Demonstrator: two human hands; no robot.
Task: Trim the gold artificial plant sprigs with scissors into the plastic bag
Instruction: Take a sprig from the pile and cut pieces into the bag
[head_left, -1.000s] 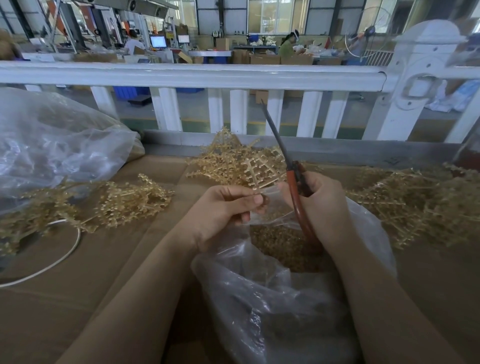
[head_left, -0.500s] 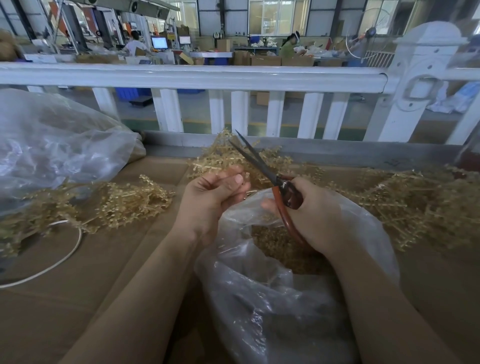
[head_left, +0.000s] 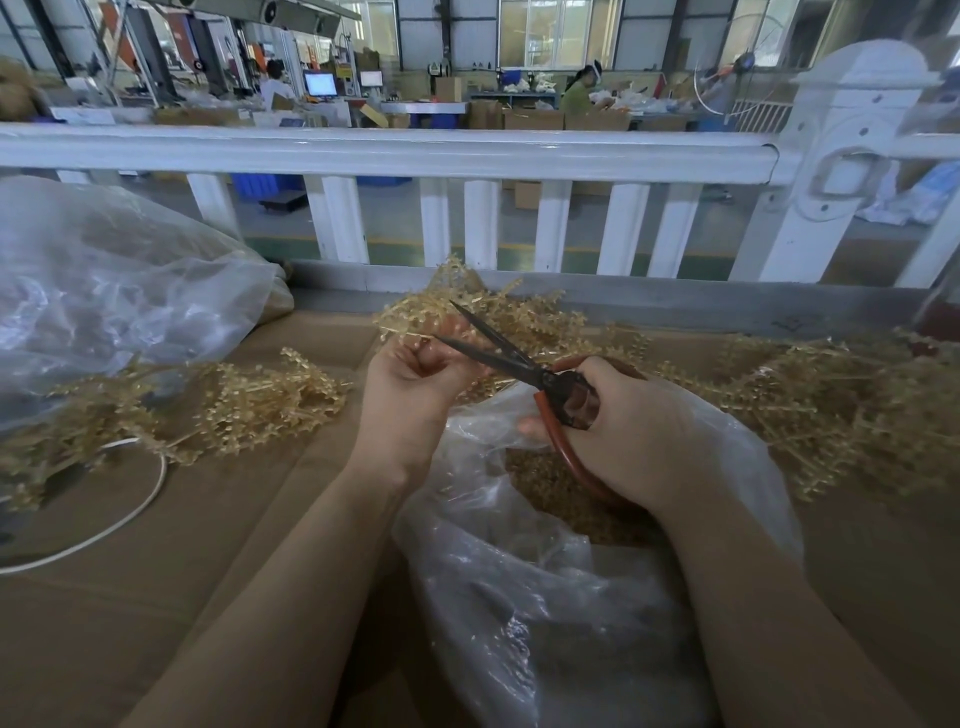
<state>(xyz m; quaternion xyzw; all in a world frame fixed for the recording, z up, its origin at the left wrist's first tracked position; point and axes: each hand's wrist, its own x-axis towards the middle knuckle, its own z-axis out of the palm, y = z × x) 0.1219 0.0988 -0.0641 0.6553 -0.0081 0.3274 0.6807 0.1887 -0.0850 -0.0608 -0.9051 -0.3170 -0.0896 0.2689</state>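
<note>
— While the left hand (head_left: 410, 384) pinches a gold sprig (head_left: 415, 317) between curled fingers, what do the blades do?

— They stand parted, dark and pointed, aimed up and left at the sprig just above that hand. The right hand (head_left: 639, 431) grips the scissors (head_left: 511, 358) by their orange-red loop handles.

— How does the sprig look?

— Pale gold, glossy plastic, thin stems set with rows of tiny beaded leaves. It stands up from the fingers, in front of a heap of the same sprigs (head_left: 519, 317).

— And the plastic bag (head_left: 545, 597)?

— Clear and crumpled, open under both hands, with small gold trimmings (head_left: 545, 493) piled inside.

— What lies around it?

— More gold sprigs spread left (head_left: 234, 405) and right (head_left: 831, 415) on a brown cardboard-covered tabletop (head_left: 182, 571). A white cord (head_left: 119, 519) curves at the left, beside a second large clear bag (head_left: 119, 291). Behind runs a white railing (head_left: 389, 150), and beyond it a workshop hall with boxes, screens and people at benches.
</note>
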